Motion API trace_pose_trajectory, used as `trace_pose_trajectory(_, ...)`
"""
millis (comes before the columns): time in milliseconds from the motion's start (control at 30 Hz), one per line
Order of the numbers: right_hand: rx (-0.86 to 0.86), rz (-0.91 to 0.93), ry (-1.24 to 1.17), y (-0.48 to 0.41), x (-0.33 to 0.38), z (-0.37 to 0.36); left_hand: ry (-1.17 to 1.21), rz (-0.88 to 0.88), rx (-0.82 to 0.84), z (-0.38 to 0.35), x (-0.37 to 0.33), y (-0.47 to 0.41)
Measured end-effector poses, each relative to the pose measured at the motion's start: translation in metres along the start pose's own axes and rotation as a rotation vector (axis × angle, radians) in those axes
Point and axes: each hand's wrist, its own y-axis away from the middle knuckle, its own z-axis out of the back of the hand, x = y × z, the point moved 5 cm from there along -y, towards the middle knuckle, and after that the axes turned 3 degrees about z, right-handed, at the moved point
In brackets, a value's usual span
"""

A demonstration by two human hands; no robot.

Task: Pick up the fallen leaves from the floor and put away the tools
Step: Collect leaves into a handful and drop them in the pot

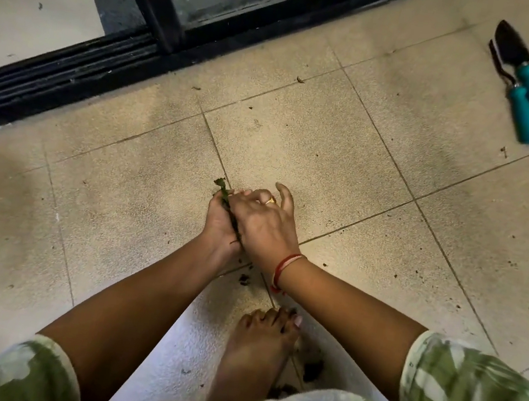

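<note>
Leaves (221, 192) bunched between both hands, low over the middle of the tiled floor (316, 146).
The left hand (217, 224) cups underneath, fingers curled round the green bunch, and the right hand (264, 223), with a ring and a red thread at the wrist, lies across the top, fingers bent down over the leaves, 1 finger lifted clear. A leaf tip pokes out past the knuckles on the far side. Dark scraps (245, 278) lie on the tiles just under the wrists, and more beside a bare foot (258, 348) towards the near edge. Over in the far right corner, 2 teal-handled tools lie touching, well apart from the hands: a trowel (514, 47) and a second tool (524, 116), its head partly hidden by the trowel's blade. A black door track (50, 76) runs along the far left edge.
</note>
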Motion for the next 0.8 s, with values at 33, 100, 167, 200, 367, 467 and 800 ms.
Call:
trace_pose_trajectory(33, 0.082, 0.024, 0.105, 0.003, 0.0, -0.006, -0.005, 0.015, 0.009, -0.001, 0.002, 0.0)
trace_pose_trajectory(100, 0.103, 0.137, 0.384, 0.011, -0.001, -0.012, -0.018, 0.035, 0.008, -0.002, 0.002, 0.002)
trace_pose_trajectory(167, 0.063, 0.176, 0.498, 0.015, -0.003, -0.012, -0.027, 0.039, -0.045, -0.002, 0.002, 0.003)
trace_pose_trajectory(200, 0.018, 0.205, 0.476, 0.015, -0.004, -0.01, -0.02, 0.041, -0.065, -0.001, 0.002, 0.002)
trace_pose_trajectory(367, -0.053, -0.015, -0.469, -0.005, -0.035, 0.007, 0.046, 0.013, -0.031, -0.005, 0.002, 0.0)
trace_pose_trajectory(467, -0.043, -0.202, -0.848, -0.015, -0.065, 0.013, 0.07, -0.027, 0.039, -0.012, 0.002, 0.002)
trace_pose_trajectory(800, -0.153, -0.377, -0.925, 0.033, -0.161, 0.082, 0.975, 0.611, 0.14, 0.082, 0.008, -0.032)
